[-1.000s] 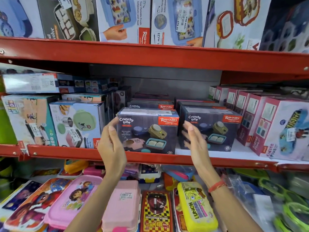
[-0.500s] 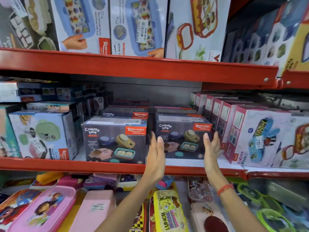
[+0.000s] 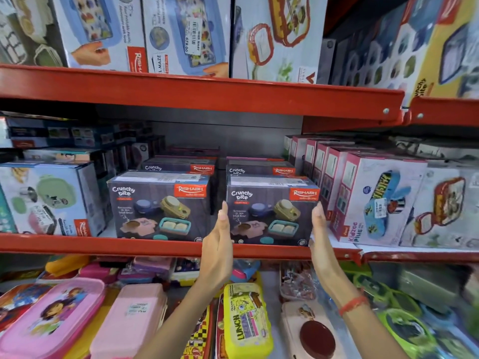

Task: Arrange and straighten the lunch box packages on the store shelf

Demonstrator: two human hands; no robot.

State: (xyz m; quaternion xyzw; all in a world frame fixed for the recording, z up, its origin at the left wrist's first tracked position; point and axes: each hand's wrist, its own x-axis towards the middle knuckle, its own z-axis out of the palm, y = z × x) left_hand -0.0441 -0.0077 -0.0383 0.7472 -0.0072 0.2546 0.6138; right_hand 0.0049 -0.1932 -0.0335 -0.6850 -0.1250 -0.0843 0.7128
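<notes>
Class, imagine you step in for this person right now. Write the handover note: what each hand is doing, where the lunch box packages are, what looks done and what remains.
Left hand: open, flat against the left side of the right Crunchy Bite box.
Right hand: open, flat at that box's right side. The box is bracketed between the palms, not lifted.
Both front boxes stand upright at the front edge of the middle shelf, with more rows behind.
Done: the left Crunchy Bite box faces forward near the edge.
Left: finish squaring the right box, perhaps close the gap between the two, then check the pink Kidzee boxes to the right.
</notes>
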